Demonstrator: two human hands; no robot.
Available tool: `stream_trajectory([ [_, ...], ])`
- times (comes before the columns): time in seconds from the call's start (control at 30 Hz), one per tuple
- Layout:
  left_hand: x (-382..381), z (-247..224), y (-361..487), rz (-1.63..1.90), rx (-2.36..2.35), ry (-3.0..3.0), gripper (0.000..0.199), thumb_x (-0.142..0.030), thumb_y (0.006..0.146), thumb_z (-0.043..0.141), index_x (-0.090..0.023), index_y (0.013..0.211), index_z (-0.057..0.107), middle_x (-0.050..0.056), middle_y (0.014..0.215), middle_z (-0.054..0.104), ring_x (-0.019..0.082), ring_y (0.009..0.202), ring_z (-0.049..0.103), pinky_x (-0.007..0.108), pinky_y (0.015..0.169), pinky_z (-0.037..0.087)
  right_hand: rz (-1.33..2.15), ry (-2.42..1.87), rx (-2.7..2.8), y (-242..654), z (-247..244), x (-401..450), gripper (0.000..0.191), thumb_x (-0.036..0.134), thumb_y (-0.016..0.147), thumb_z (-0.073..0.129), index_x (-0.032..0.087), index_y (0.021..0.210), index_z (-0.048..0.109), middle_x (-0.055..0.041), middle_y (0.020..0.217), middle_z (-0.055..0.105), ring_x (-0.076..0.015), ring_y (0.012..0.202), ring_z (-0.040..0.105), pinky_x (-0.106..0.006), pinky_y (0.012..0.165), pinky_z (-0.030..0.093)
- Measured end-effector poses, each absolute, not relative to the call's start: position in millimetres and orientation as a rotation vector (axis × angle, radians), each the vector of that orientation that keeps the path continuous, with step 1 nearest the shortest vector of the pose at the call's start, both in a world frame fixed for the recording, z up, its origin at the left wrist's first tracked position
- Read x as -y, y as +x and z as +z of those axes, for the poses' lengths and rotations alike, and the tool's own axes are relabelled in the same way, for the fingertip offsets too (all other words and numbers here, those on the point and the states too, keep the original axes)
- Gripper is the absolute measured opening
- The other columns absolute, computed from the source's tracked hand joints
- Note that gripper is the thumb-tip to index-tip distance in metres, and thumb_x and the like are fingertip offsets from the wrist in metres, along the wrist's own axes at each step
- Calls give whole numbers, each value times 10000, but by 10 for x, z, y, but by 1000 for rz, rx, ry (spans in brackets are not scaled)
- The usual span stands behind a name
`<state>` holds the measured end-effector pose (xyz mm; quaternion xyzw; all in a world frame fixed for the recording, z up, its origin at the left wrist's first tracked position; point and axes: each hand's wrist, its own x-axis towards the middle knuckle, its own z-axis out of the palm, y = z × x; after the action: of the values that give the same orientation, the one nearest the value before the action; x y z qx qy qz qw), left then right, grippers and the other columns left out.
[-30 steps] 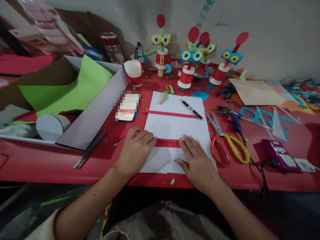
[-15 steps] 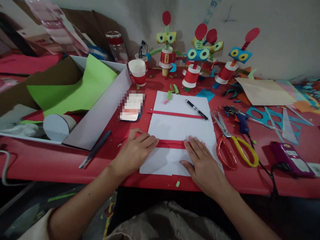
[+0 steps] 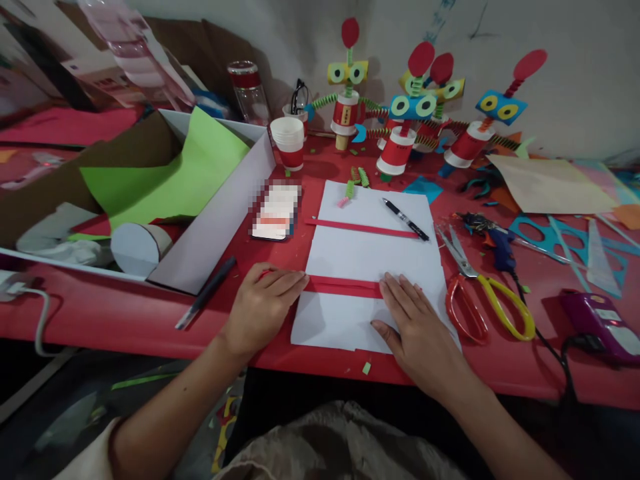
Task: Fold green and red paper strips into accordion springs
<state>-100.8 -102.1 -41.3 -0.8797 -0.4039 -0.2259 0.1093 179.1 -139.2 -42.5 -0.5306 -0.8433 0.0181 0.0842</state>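
Observation:
A folded red paper strip (image 3: 345, 287) lies across white paper sheets (image 3: 370, 257). At the strip's left end, my left hand (image 3: 265, 300) is closed, its fingers bent round the red paper just beyond the sheets' left edge. My right hand (image 3: 413, 313) lies flat on the strip's right end, fingers stretched and thumb apart. Farther up the sheets is a second, narrower red paper strip (image 3: 365, 229), with a black pen (image 3: 406, 220) touching its right end. A small folded green and pink paper piece (image 3: 347, 193) rests near the top edge.
Right of the sheets are scissors (image 3: 470, 280), a glue gun (image 3: 495, 243) and a purple device (image 3: 597, 323). On the left are a phone (image 3: 277, 212), a dark pen (image 3: 206, 293) and a box (image 3: 215, 213) holding green paper. Paper cups (image 3: 289, 143) and several paper-cup figures (image 3: 397, 150) stand behind.
My left hand has slid left along the strip, baring more of it. My right hand stays in place on the paper. The whole view has shifted, so things appear farther right.

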Motion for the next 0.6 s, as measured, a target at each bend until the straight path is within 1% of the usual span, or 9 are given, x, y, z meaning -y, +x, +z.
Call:
stream_trajectory([
  [0.1, 1048, -397, -991, -672, 1221, -2523, 298, -50, 877, 470, -179, 1009, 703, 50, 1028, 744, 195, 861, 686, 375, 802, 456, 54, -1595, 2522, 1778, -402, 1395, 580, 425, 955, 399, 132, 1453, 353, -121, 1497, 387, -297, 1401, 309, -496, 1121, 335],
  [0.2, 1061, -381, -993, -649, 1252, -2447, 267, -57, 867, 495, -169, 973, 713, 41, 998, 752, 194, 805, 692, 372, 767, 466, 43, -1590, 2522, 1762, -385, 1400, 518, 376, 952, 420, 199, 1438, 395, -114, 1515, 359, -308, 1404, 301, -509, 1110, 338],
  [0.3, 1069, -372, -1015, -614, 1264, -2425, 259, -76, 867, 501, -178, 970, 716, 29, 988, 755, 200, 773, 689, 388, 749, 467, 22, -1575, 2510, 1748, -383, 1407, 498, 362, 948, 433, 209, 1422, 424, -130, 1511, 361, -321, 1400, 305, -514, 1100, 345],
  [0.37, 1081, -357, -1012, -597, 1292, -2428, 274, -71, 862, 492, -186, 968, 717, 23, 983, 756, 203, 784, 686, 400, 759, 467, 12, -1567, 2501, 1739, -381, 1412, 504, 385, 944, 441, 207, 1415, 435, -145, 1504, 369, -332, 1396, 309, -521, 1094, 349],
  [0.43, 1106, -318, -957, -578, 1387, -2398, 286, -62, 841, 491, -190, 948, 723, 27, 982, 755, 226, 850, 680, 428, 802, 464, 9, -1562, 2492, 1725, -375, 1417, 523, 436, 930, 458, 212, 1403, 455, -157, 1496, 378, -348, 1388, 319, -534, 1084, 354],
  [0.5, 1142, -263, -814, -572, 1546, -2296, 262, -77, 817, 507, -185, 897, 733, 55, 1019, 744, 282, 977, 652, 489, 872, 443, 10, -1563, 2488, 1711, -369, 1422, 541, 476, 913, 475, 221, 1390, 473, -162, 1487, 390, -362, 1380, 329, -543, 1077, 358],
  [0.57, 1180, -220, -578, -652, 1684, -2154, 219, -107, 810, 522, -158, 845, 732, 100, 1144, 699, 325, 1099, 598, 520, 931, 421, 6, -1572, 2483, 1698, -367, 1425, 541, 478, 904, 491, 225, 1382, 485, -164, 1483, 396, -369, 1376, 333, -548, 1078, 353],
  [0.6, 1197, -214, -435, -664, 1704, -2193, 244, -107, 818, 513, -152, 927, 726, 104, 1212, 667, 315, 1170, 560, 496, 960, 420, 3, -1575, 2483, 1694, -369, 1426, 540, 469, 901, 500, 222, 1381, 486, -165, 1482, 396, -371, 1376, 333, -550, 1080, 347],
])
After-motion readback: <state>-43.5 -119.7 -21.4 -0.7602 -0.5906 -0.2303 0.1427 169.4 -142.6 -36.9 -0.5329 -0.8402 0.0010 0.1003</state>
